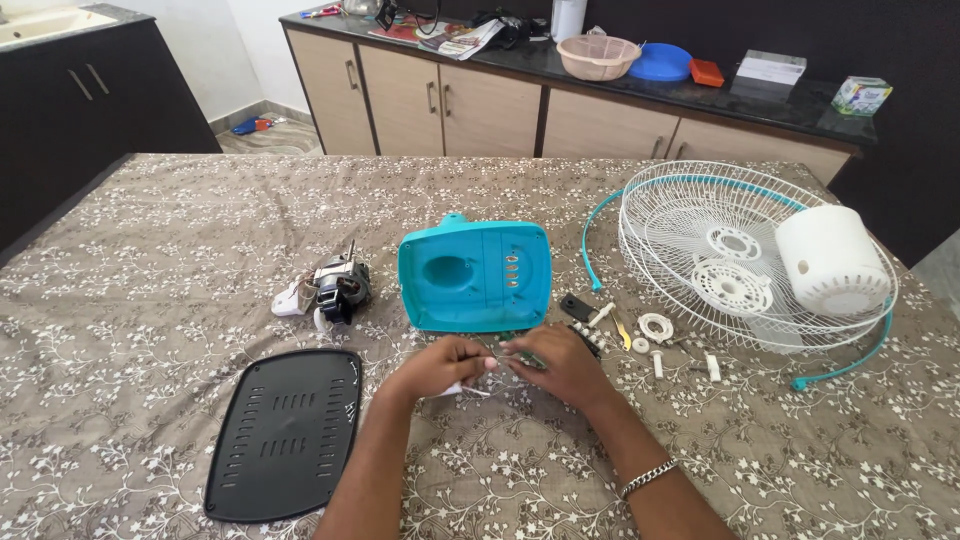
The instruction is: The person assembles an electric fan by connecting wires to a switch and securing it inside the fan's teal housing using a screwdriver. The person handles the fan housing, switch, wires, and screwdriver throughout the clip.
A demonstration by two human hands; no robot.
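My left hand [443, 364] and my right hand [563, 365] meet just in front of a turquoise plastic fan base shell [476, 274] that lies on the patterned tablecloth [180, 230]. Both hands pinch a small thin part with wires [503, 357] between their fingertips; what it is cannot be made out. A small white piece [462, 389] shows under the left hand. A metal bracelet [647, 478] sits on my right wrist.
A black vented base plate [285, 431] lies front left. A fan motor [338, 287] with wires sits left of the shell. At right lie white wire fan guards [715, 255], a white motor cover [830, 260], a turquoise rim ring [845, 368] and several small screws and parts [650, 335]. Cabinets and a counter stand behind.
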